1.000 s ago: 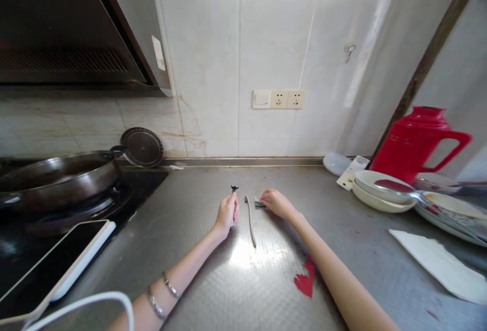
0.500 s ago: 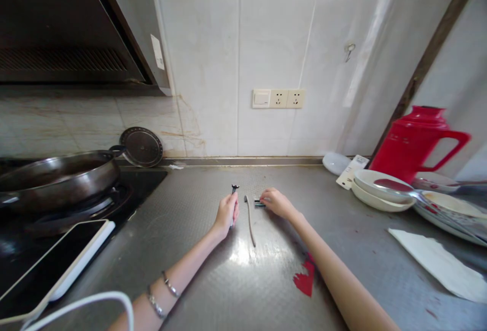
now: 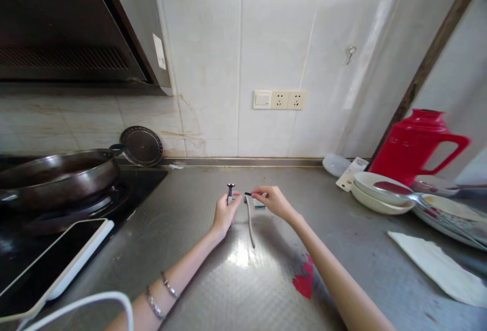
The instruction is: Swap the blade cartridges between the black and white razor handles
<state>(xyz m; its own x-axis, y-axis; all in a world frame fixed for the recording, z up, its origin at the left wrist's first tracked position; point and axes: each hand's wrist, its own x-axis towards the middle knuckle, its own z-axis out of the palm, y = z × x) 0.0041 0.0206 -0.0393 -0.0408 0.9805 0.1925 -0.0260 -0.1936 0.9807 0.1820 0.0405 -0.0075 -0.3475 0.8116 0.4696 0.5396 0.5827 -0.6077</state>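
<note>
My left hand (image 3: 222, 214) is closed around the handle of what looks like a razor (image 3: 230, 189), its T-shaped head pointing up. In my right hand (image 3: 275, 201), thumb and fingers pinch a small dark bar-shaped piece (image 3: 247, 193), too small to make out fully. That piece is a short gap to the right of my left hand's fingertips. Beneath it, a thin beige curved stick (image 3: 250, 222) with a dark tip lies on the metal counter (image 3: 213, 280). Partly under my right hand rests a small flat clear-and-dark item (image 3: 259, 206).
A pan (image 3: 61, 174) sits on the stove at left, with a phone (image 3: 53, 265) and white cable (image 3: 95, 295) nearer. At right stand a red thermos (image 3: 413, 143), stacked bowls (image 3: 375, 196) and a white paper (image 3: 437, 267). A red scrap (image 3: 304, 283) lies near my right forearm.
My right hand has lifted from the small flat item and moved left, now pinching the dark piece. My left hand has turned slightly, and the razor has shifted a little left.
</note>
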